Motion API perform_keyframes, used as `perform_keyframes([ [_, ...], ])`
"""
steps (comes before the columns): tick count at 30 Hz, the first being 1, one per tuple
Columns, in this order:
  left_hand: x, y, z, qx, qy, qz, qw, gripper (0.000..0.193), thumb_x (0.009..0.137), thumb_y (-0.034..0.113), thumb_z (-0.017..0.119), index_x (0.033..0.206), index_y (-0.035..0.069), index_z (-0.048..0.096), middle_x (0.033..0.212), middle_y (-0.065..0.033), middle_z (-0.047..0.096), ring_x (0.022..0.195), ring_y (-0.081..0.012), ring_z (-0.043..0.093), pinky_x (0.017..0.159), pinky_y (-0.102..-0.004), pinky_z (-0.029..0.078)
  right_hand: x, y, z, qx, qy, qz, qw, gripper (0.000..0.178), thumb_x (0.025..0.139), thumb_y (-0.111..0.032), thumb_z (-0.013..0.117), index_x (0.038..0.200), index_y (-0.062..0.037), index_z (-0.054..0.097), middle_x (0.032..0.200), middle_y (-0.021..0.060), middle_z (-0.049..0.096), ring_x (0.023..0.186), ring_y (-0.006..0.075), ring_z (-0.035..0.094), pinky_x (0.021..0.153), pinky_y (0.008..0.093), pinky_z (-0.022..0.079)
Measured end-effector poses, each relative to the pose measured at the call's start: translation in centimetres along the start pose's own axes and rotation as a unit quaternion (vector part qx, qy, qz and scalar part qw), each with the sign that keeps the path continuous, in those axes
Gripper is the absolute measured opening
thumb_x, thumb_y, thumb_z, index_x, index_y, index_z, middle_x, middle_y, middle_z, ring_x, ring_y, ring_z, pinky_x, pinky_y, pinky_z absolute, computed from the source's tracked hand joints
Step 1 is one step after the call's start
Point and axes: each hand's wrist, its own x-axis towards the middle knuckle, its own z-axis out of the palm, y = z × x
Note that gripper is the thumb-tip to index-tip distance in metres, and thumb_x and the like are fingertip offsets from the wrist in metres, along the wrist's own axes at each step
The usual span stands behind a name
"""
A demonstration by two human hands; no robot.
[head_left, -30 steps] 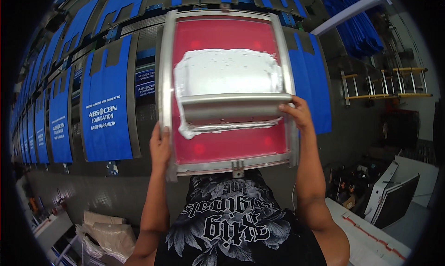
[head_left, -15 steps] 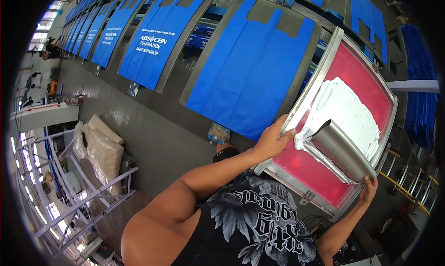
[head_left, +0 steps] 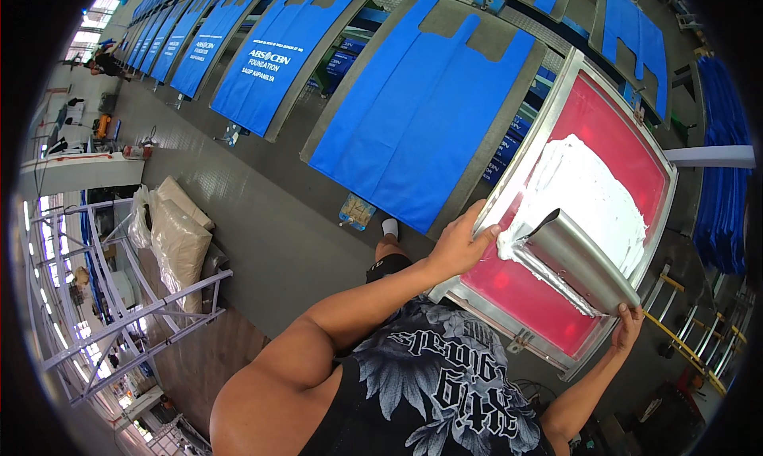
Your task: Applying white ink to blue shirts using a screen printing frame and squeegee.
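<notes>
A metal-edged screen printing frame [head_left: 520,170] with a red mesh is tilted in front of me, at the right. White ink [head_left: 584,194] lies thick over much of the mesh. A broad grey metal squeegee [head_left: 579,259] rests in the ink, slanting toward the frame's lower right. My left hand [head_left: 463,241] is closed on the frame's left edge, thumb on top. My right hand [head_left: 628,327] is closed at the frame's right edge, its fingertips against the squeegee's lower end. Left of the frame, a plain blue bag [head_left: 413,110] lies flat on a grey board [head_left: 534,52].
More blue bags [head_left: 266,63], some with white print, lie on boards in a row running far left. Stacked blue cloth [head_left: 719,170] hangs at the right. A metal rack [head_left: 143,313], wrapped bundles [head_left: 179,241] and yellow rails [head_left: 687,349] stand around. My foot [head_left: 389,227] shows below the bag.
The frame, with both hands and the squeegee, has shifted slightly left in the view. My foot in white has come into sight beneath the nearest board. Both grips look the same.
</notes>
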Motion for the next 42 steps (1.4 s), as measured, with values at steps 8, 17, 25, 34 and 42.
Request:
perform_keyframes([
  [8, 0.6, 0.7, -2.7, -0.033, -0.018, 0.038, 0.999, 0.063, 0.093, 0.033, 0.057, 0.135, -0.008, 0.035, 0.126, -0.0301, 0.051, 0.119, -0.0384, 0.051, 0.097, -0.0392, 0.042, -1.7, -1.6, 1.2, -0.007, 0.004, -0.030, 1.000, 0.045, 0.078, -0.017, 0.072, 0.116, 0.0017, 0.058, 0.109, 0.0083, 0.062, 0.103, 0.0183, 0.056, 0.094, 0.0313, 0.039],
  [17, 2.7, -0.8, -7.2, -0.041, -0.067, 0.044, 0.996, 0.063, 0.092, 0.031, 0.058, 0.136, -0.007, 0.035, 0.128, -0.0318, 0.048, 0.121, -0.0403, 0.048, 0.099, -0.0403, 0.040, -5.0, -3.9, 5.0, -0.011, 0.045, -0.038, 0.998, 0.048, 0.079, -0.015, 0.071, 0.120, 0.0042, 0.055, 0.117, 0.0120, 0.061, 0.111, 0.0224, 0.055, 0.101, 0.0343, 0.035],
  [25, 4.3, 1.4, -9.4, -0.038, -0.063, 0.086, 0.994, 0.060, 0.091, 0.030, 0.059, 0.134, -0.007, 0.037, 0.124, -0.0293, 0.051, 0.116, -0.0387, 0.053, 0.096, -0.0403, 0.042, -6.1, -6.4, 9.6, 0.034, 0.092, -0.053, 0.994, 0.043, 0.074, -0.013, 0.072, 0.112, 0.0037, 0.060, 0.107, 0.0114, 0.064, 0.103, 0.0213, 0.058, 0.098, 0.0331, 0.037],
  [34, 7.2, 2.4, -15.6, -0.049, 0.057, 0.017, 0.997, 0.051, 0.092, 0.028, 0.061, 0.130, -0.002, 0.047, 0.113, -0.0154, 0.062, 0.104, -0.0199, 0.059, 0.091, -0.0305, 0.045, 2.9, -13.1, 18.5, 0.053, 0.025, -0.035, 0.998, 0.039, 0.069, -0.007, 0.074, 0.105, 0.0010, 0.064, 0.095, 0.0065, 0.066, 0.090, 0.0156, 0.059, 0.083, 0.0291, 0.046],
  [42, 16.5, 8.4, -31.4, -0.034, 0.071, -0.050, 0.996, 0.053, 0.094, 0.032, 0.059, 0.131, -0.002, 0.044, 0.097, -0.0109, 0.066, 0.087, -0.0121, 0.060, 0.076, -0.0261, 0.047, 12.1, -22.5, 34.6, 0.057, -0.033, -0.015, 0.998, 0.032, 0.070, -0.007, 0.075, 0.100, 0.0025, 0.068, 0.088, 0.0045, 0.064, 0.082, 0.0125, 0.058, 0.076, 0.0260, 0.047],
])
